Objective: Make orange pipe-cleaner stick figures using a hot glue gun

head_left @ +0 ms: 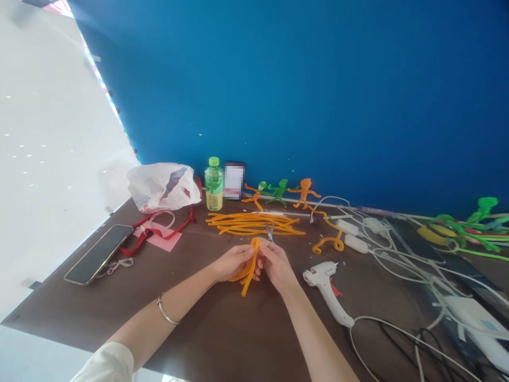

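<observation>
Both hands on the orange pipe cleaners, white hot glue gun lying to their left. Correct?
No: the white plastic hot glue gun lies to the right of the hands, not the left, as the head view shows. The rest stands: the left hand and right hand are both on the orange chenille pipe cleaners.
</observation>
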